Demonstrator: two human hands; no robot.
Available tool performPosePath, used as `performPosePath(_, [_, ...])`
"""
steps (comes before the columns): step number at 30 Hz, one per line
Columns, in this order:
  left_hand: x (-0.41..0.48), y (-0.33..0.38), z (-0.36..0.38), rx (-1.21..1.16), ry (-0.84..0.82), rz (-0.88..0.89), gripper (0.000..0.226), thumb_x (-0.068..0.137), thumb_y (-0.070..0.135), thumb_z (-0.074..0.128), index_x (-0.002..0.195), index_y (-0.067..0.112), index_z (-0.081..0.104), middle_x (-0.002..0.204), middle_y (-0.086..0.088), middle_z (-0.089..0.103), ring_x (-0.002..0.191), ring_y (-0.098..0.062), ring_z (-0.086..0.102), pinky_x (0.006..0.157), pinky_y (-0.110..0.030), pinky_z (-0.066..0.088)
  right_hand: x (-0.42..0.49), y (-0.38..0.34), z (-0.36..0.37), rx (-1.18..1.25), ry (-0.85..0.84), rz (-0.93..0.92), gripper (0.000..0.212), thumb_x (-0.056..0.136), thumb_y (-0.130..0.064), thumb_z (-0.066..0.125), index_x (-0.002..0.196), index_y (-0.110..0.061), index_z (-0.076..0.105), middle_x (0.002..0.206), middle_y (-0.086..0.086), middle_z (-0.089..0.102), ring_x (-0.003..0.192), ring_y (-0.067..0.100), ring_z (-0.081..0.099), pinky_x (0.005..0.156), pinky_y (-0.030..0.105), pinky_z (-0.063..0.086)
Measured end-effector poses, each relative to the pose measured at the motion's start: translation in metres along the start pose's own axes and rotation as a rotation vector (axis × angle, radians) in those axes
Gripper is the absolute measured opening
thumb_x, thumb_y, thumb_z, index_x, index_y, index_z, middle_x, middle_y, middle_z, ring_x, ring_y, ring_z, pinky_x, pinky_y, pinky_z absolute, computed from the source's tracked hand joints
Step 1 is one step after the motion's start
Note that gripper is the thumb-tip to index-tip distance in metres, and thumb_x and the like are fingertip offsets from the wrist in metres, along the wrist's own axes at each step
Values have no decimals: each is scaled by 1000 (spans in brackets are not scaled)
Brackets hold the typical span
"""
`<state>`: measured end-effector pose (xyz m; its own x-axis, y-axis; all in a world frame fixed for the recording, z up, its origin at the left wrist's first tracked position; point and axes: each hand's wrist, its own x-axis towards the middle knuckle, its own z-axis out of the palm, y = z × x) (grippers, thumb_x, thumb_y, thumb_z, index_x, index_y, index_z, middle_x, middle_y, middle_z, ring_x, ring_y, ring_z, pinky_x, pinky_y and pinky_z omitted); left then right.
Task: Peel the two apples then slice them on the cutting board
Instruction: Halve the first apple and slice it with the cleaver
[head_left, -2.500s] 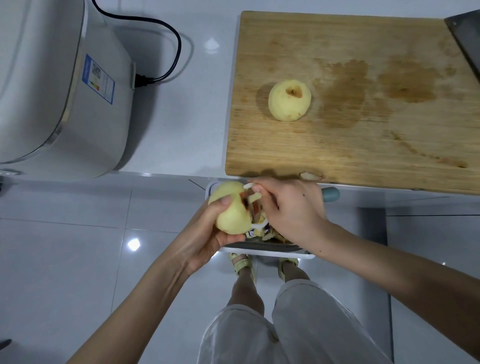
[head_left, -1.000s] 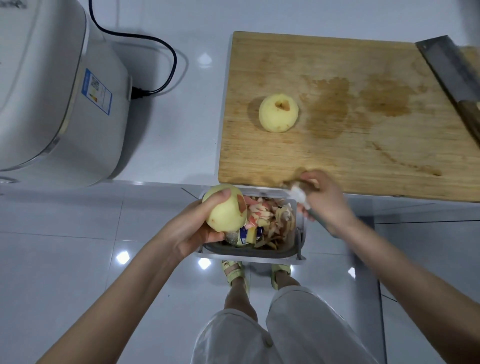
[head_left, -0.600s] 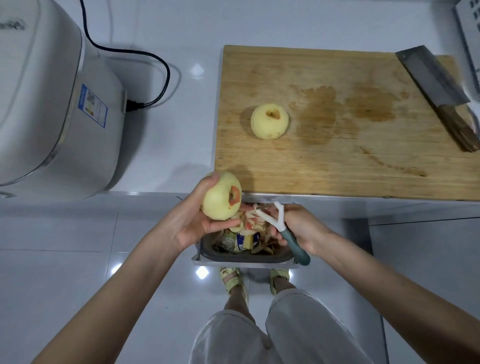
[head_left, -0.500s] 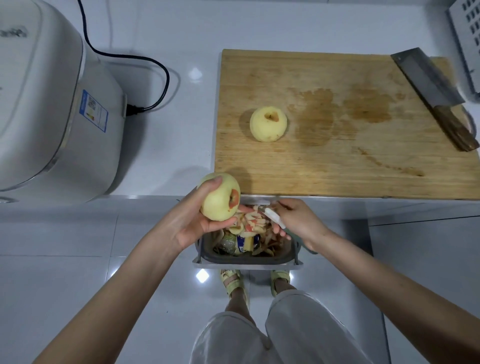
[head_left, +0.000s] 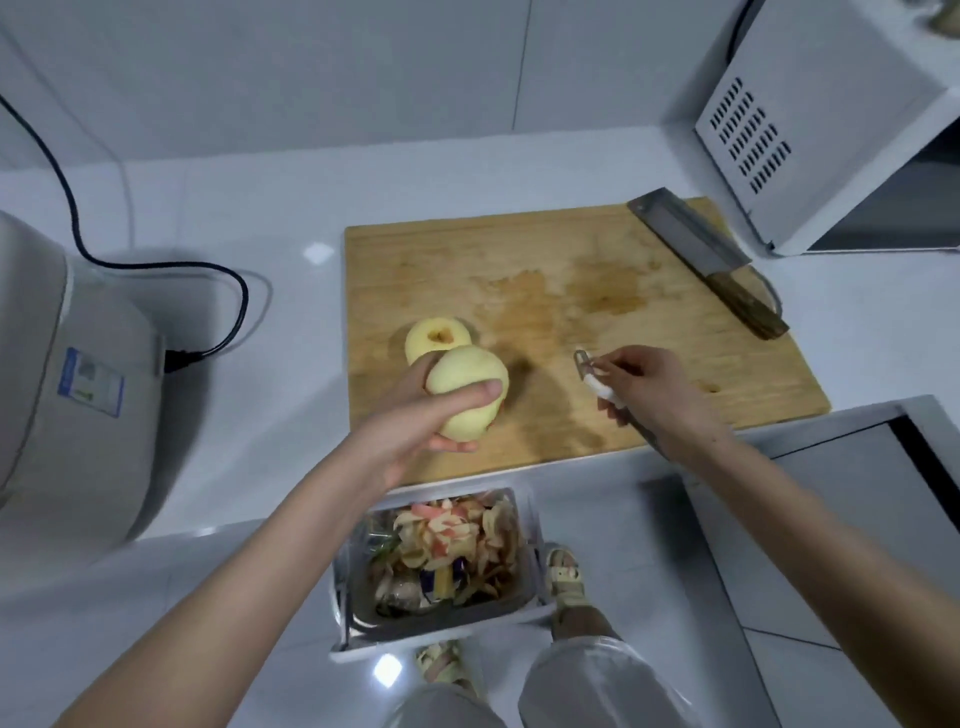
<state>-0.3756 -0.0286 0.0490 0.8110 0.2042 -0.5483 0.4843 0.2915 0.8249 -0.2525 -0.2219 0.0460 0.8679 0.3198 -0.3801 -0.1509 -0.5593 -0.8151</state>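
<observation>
Two apples, both pale and bare of skin on the sides that showed, met over the cutting board (head_left: 649, 322) as peeling appeared to end. The left hand (head_left: 410, 421) gripped the second apple (head_left: 467, 389), thumb across its front and fingers curled beneath, holding it just in front of the first apple (head_left: 436, 336), which sat stem-hollow up on the board's left part. Half a second earlier both hands had worked over the waste bin (head_left: 535, 540) below the counter edge, and a red patch of skin was visible on the held fruit; none could be seen here, though the palm hid its far side and the frame was blurred. The right hand (head_left: 649, 384), fingers closed round the peeler (head_left: 592, 371), had come up over the middle of the board. Peelings (head_left: 452, 535) filled the bin. The cleaver (head_left: 701, 254) lay untouched at the board's far right corner, near a white microwave (head_left: 779, 130). The move from bin to board suggested the job was turning from peeling to slicing, with the peeler due to be set down and the cleaver taken up.
</observation>
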Motion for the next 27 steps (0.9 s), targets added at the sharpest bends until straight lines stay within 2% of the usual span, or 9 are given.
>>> performPosePath(2, [22, 11, 25, 196, 60, 137, 69, 66, 28, 84, 127, 26, 51, 116, 7, 57, 101, -13, 61, 77, -34, 57, 14, -6, -27, -22, 67, -42, 21, 93, -21, 56, 85, -5, 66, 62, 11, 62, 53, 18, 53, 49, 29, 42])
performPosePath(4, [53, 19, 51, 469, 110, 302, 74, 64, 31, 86, 127, 26, 49, 119, 8, 51, 105, -9, 53, 86, -24, 46, 30, -13, -56, -39, 106, -92, 21, 94, -21, 55, 83, -6, 65, 63, 10, 63, 54, 18, 55, 50, 28, 43])
performPosePath(6, [91, 24, 76, 617, 118, 412, 78, 62, 30, 87, 129, 24, 47, 119, 4, 45, 107, -10, 49, 87, -18, 35, 48, -19, -84, -62, 121, -152, 23, 94, -22, 55, 80, -5, 63, 64, 9, 63, 56, 20, 58, 51, 29, 46])
performPosePath(9, [150, 29, 111, 795, 176, 485, 82, 60, 29, 88, 131, 19, 47, 122, 0, 41, 112, -16, 48, 87, -14, 32, 77, -25, -126, -115, 123, -230, 26, 93, -24, 56, 77, -5, 61, 63, 6, 63, 56, 21, 60, 53, 31, 48])
performPosePath(13, [210, 28, 150, 923, 317, 480, 81, 62, 28, 86, 133, 17, 48, 130, -9, 42, 120, -26, 42, 91, -17, 25, 115, -28, -180, -202, 109, -312, 31, 92, -27, 57, 71, -4, 56, 55, 1, 56, 46, 10, 56, 52, 28, 43])
performPosePath(17, [242, 21, 170, 1056, 335, 481, 82, 63, 27, 85, 135, 14, 47, 132, -13, 42, 128, -33, 33, 109, -35, 27, 153, -32, -216, -275, 104, -390, 31, 88, -30, 60, 61, -17, 55, 59, -2, 61, 56, 13, 57, 55, 29, 39])
performPosePath(20, [258, 30, 176, 1093, 351, 435, 84, 66, 30, 84, 138, 17, 43, 139, -12, 37, 134, -31, 25, 111, -34, 21, 172, -39, -238, -361, 149, -436, 26, 90, -30, 58, 65, -22, 54, 59, -9, 58, 59, 10, 55, 53, 21, 33])
performPosePath(23, [266, 41, 181, 1154, 341, 347, 90, 67, 38, 83, 142, 20, 37, 142, -9, 33, 135, -27, 23, 112, -36, 25, 186, -49, -266, -440, 321, -532, 21, 93, -26, 54, 78, -12, 60, 63, 3, 62, 69, 24, 58, 55, 26, 32])
performPosePath(27, [269, 60, 179, 1126, 281, 263, 88, 66, 41, 83, 140, 21, 40, 139, -3, 38, 126, -24, 41, 105, -35, 36, 210, -70, -313, -537, 635, -584, 24, 94, -26, 50, 88, -6, 62, 79, 15, 69, 80, 38, 61, 63, 34, 32])
